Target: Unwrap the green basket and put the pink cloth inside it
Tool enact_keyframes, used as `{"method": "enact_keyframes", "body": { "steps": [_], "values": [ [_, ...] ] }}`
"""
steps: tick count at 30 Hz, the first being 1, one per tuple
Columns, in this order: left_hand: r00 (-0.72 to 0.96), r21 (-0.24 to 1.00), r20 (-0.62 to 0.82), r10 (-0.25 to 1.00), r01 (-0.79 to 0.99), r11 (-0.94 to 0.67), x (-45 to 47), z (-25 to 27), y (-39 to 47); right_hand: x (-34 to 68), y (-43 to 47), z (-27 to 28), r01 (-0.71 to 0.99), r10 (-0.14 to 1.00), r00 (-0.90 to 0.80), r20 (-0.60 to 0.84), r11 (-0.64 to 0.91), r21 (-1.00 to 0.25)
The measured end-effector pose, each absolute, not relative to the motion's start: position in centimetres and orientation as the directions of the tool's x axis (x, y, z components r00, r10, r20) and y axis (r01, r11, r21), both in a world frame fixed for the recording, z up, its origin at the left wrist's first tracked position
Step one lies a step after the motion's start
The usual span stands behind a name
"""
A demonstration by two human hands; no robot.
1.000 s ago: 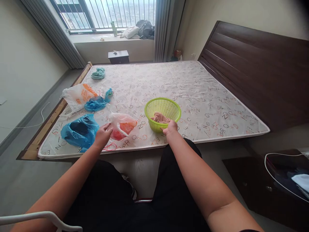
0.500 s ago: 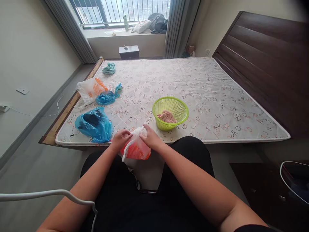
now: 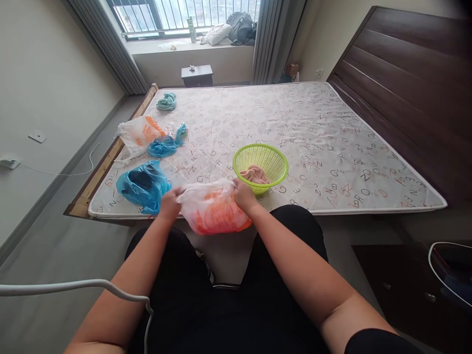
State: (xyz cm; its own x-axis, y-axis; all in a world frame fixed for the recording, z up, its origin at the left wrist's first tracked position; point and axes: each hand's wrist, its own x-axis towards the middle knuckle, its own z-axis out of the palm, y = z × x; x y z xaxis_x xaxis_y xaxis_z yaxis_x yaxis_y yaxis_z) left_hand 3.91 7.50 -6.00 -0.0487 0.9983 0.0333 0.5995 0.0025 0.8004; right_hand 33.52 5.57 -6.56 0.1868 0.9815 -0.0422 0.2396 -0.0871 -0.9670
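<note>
Stretched between my hands is a white plastic bag [image 3: 216, 209] with orange print and something reddish showing through its lower part. My left hand [image 3: 171, 202] grips its upper left edge. On the upper right edge, my right hand [image 3: 244, 194] is closed round the plastic. Just beyond my right hand stands a lime-green plastic basket [image 3: 273, 164] with a crumpled pink cloth [image 3: 255, 174] inside. A blue plastic bag [image 3: 145, 187] with something dark in it lies left of my left hand.
The bare mattress [image 3: 324, 147] has a letter print. Along its left side lie a white and orange plastic bag [image 3: 138, 133], a crumpled blue bag [image 3: 164, 145] and a pale green cloth [image 3: 167, 101]. A white cable [image 3: 73, 287] crosses near my left forearm.
My hands have moved apart, and the bag's bunched top is now spread wide between them. The bag looks wider and sits slightly higher. The basket and other bags have stayed in place.
</note>
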Motion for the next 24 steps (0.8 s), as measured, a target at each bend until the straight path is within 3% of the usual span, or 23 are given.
{"method": "enact_keyframes", "body": {
  "steps": [1, 3, 6, 8, 10, 13, 18, 21, 24],
  "values": [
    [-0.236, 0.826, 0.035, 0.971, 0.554, 0.104, 2.6, -6.0, 8.2, 34.2, 5.9, -6.4, 0.227, 0.969, 0.246, -0.038, -0.096, -0.969],
    [-0.429, 0.882, -0.053, 0.902, 0.404, 0.244, 0.5, -6.2, 9.5, 35.0, 6.2, -6.4, 0.198, 0.95, 0.309, -0.045, -0.111, -0.974],
    [-0.465, 0.847, -0.138, 0.875, 0.403, 0.347, -0.4, -6.6, 10.1, 34.6, 5.6, -6.7, 0.199, 0.969, 0.242, -0.049, -0.099, -0.975],
    [-0.392, 0.767, -0.034, 0.919, 0.579, 0.276, 0.6, -6.7, 9.7, 33.8, 5.0, -7.0, 0.225, 0.985, 0.171, -0.031, -0.069, -0.972],
    [-0.225, 0.662, 0.11, 0.968, 0.743, 0.098, 2.5, -6.6, 8.7, 32.9, 4.5, -7.4, 0.247, 0.994, 0.111, -0.018, -0.045, -0.968],
    [0.058, 0.567, 0.255, 0.965, 0.8, -0.197, 5.5, -6.1, 7.2, 32.3, 4.4, -7.7, 0.24, 0.998, 0.058, -0.003, -0.017, -0.971],
    [0.026, 0.502, 0.528, 0.849, 0.797, -0.336, 8.3, -5.6, 5.7, 31.7, 5.1, -7.9, 0.185, 0.998, -0.025, 0.05, 0.053, -0.981],
    [0.152, 0.529, 0.417, 0.896, 0.761, -0.375, 8.7, -5.9, 6.0, 31.4, 5.1, -7.9, 0.282, 0.99, -0.036, 0.139, 0.143, -0.949],
    [0.179, 0.613, 0.162, 0.97, 0.752, -0.242, 8.5, -6.4, 6.9, 31.3, 4.8, -7.9, 0.422, 0.979, -0.004, 0.203, 0.185, -0.887]
  ]
}}
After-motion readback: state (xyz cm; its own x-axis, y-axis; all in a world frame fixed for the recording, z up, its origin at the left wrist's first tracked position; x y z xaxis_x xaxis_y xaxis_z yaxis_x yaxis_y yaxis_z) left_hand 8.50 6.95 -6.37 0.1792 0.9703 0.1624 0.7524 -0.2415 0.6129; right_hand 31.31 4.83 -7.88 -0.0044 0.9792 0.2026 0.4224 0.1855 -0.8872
